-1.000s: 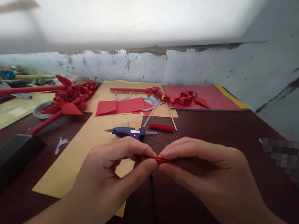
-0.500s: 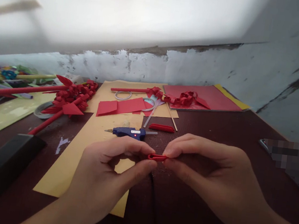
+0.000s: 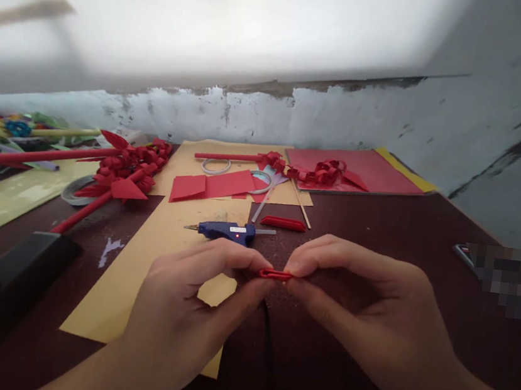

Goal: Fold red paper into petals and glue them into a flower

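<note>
A small folded strip of red paper [image 3: 274,274] is pinched between both hands above the table. My left hand [image 3: 195,301] grips its left end between thumb and fingers. The other end sits between the thumb and forefinger of my right hand [image 3: 361,302]. Its edge faces me and shows a flattened loop; the fingertips cover both ends. Just beyond the hands lies a blue hot glue gun [image 3: 225,231], a small red light lit on its side and a clear glue stick in its back. Behind my fingers rests a folded red paper piece [image 3: 284,223].
Yellow paper sheets [image 3: 99,308] lie under the glue gun. Farther back are red paper pieces [image 3: 228,185], tape rolls [image 3: 216,165] and a red folder [image 3: 386,175]. Red paper flowers [image 3: 125,169] lie left, above a black box-shaped object [image 3: 16,285]. A phone-like object [image 3: 464,255] is at right.
The loop of the red paper strip looks pressed flatter between my fingers. Both hands keep their pinch in nearly the same place, and the view has shifted slightly.
</note>
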`<act>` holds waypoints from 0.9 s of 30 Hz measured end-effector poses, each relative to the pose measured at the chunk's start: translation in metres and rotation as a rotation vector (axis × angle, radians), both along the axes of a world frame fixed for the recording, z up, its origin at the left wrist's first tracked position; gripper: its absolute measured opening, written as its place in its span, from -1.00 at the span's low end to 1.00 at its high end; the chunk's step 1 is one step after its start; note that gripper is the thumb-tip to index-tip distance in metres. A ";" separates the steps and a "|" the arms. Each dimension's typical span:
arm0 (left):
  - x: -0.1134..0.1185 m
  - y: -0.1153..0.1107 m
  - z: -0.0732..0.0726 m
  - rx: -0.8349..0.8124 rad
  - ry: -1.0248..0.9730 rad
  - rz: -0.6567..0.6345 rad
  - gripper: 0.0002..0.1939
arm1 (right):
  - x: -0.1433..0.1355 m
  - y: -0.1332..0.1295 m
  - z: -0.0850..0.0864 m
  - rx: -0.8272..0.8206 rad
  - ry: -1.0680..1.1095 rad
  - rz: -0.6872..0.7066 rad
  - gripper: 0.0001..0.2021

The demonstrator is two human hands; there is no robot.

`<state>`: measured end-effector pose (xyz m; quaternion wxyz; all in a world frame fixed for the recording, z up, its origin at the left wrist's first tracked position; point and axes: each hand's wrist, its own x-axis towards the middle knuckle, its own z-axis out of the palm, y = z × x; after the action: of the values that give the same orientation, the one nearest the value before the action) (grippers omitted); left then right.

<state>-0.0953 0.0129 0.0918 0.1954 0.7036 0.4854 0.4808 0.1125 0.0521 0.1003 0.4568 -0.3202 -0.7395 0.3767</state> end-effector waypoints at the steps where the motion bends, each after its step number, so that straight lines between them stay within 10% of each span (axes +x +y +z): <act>1: 0.000 0.000 0.000 0.016 0.021 -0.003 -0.84 | -0.001 0.000 -0.001 0.012 -0.005 -0.005 -0.89; 27: -0.001 0.003 -0.002 0.134 0.063 -0.023 -0.80 | 0.003 0.008 -0.001 0.154 -0.166 -0.119 -0.85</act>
<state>-0.0965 0.0162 0.0894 0.1381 0.7354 0.4500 0.4874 0.1151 0.0598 0.0992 0.4386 -0.3575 -0.7813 0.2634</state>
